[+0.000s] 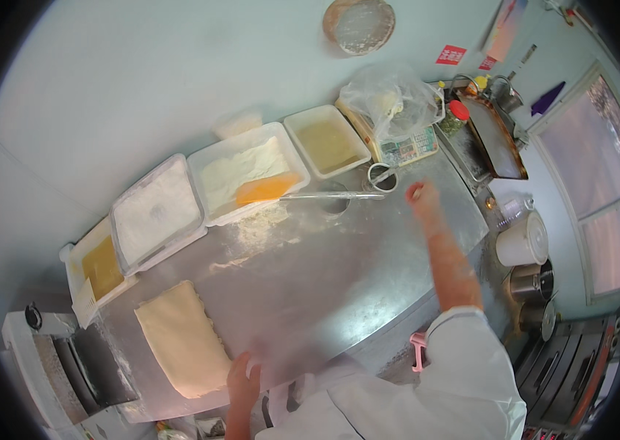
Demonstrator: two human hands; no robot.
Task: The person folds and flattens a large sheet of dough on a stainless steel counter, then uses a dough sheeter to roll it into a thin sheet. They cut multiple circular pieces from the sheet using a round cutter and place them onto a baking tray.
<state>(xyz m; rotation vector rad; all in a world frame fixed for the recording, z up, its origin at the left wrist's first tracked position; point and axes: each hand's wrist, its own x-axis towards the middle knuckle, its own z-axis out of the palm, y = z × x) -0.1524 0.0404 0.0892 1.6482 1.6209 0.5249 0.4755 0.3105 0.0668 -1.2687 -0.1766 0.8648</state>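
Observation:
A flat rectangular sheet of pale dough (pixel 183 341) with one ragged long edge lies on the left part of the steel table. By its lower right corner is my left hand (pixel 243 382), thumb and fingers apart and nothing visible in the grip. Whether the fingertips touch the dough is unclear. My right hand (pixel 424 201) is stretched out over the far right of the table with its fingers curled. Blur hides whether it holds something small. Left of it stands a white cup (pixel 382 184) with a utensil in it.
Along the wall stand a tub of flour (pixel 244 165) with an orange scraper (pixel 266 188), a lidded tub (pixel 158 212) and a tub of yellowish contents (pixel 329 140). A scale (pixel 412 147) sits beneath a plastic bag (pixel 392 104). A dough sheeter (pixel 68 368) adjoins the left end.

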